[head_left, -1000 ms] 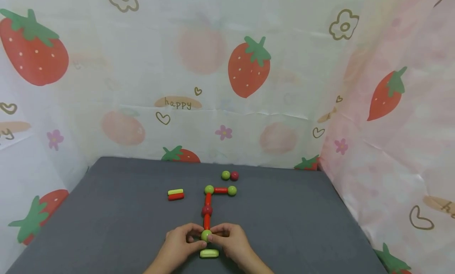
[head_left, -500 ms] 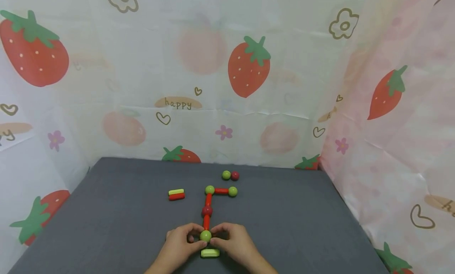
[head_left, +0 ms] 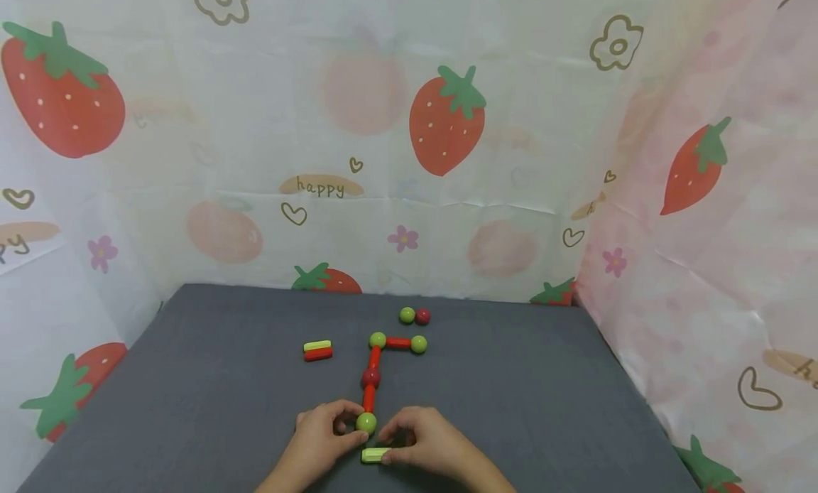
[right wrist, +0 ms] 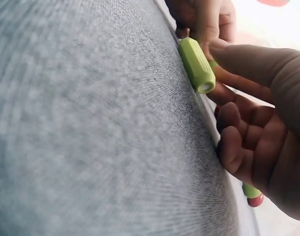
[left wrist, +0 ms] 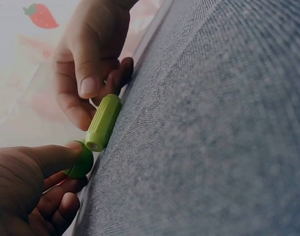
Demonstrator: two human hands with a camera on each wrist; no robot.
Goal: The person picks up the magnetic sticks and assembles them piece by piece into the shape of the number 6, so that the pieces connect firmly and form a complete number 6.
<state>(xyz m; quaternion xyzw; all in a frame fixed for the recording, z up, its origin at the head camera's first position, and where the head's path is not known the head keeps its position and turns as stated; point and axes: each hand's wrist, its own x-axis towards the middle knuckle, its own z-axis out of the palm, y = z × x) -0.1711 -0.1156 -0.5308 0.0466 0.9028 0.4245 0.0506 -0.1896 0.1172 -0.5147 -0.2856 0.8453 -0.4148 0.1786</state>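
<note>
My left hand [head_left: 319,435] pinches a green ball [head_left: 366,423] between thumb and fingers. This ball ends a chain of red rods and balls: above it come a red rod [head_left: 369,399], a red ball [head_left: 371,377], another red rod [head_left: 375,356] and a green ball [head_left: 378,340]. From there a red rod [head_left: 399,343] runs right to a last green ball [head_left: 418,344]. Just below the held ball lies a loose yellow-green rod [left wrist: 104,122]. My right hand [head_left: 434,440] is over its right end, thumb tip close to it, fingers loosely bent and not closed round it.
Left of the chain, a yellow-green rod [head_left: 317,346] and a red rod [head_left: 318,354] lie side by side. Behind it sit a loose green ball [head_left: 407,315] and a red ball [head_left: 423,316]. A strawberry-print cloth [head_left: 268,123] walls in the grey table [head_left: 524,393].
My right hand has left the near green ball and moved down and right to the loose yellow-green rod. My left hand stays at the ball, and the chain's near end has shifted slightly left.
</note>
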